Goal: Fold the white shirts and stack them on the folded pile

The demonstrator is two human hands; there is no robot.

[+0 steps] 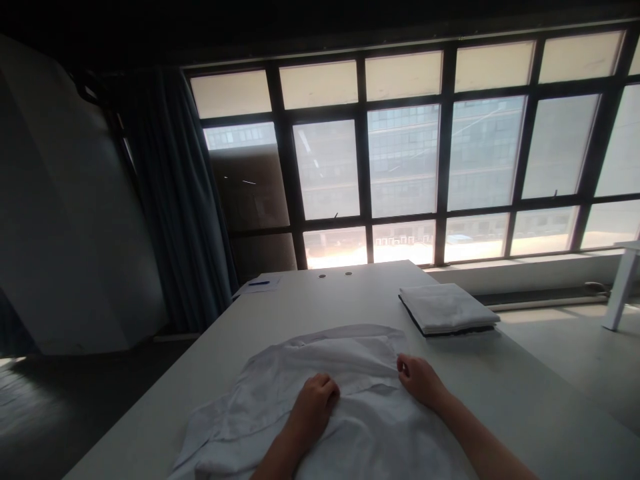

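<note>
A crumpled white shirt [320,353] lies spread on a pale table [520,380], its collar area toward the far side. My left hand [314,407] rests on the middle of the shirt with its fingers curled into the cloth. My right hand [421,381] is at the shirt's far right edge, fingertips pinched on the fabric. Beyond the right hand, a neatly folded stack of white cloth [447,308] sits on the table, with a dark layer beneath.
A sheet of paper [261,284] with a blue pen [259,283] lies at the table's far left corner. Large windows [400,153] stand beyond the table, with a dark curtain [175,200] to the left and a white furniture leg [619,293] at right.
</note>
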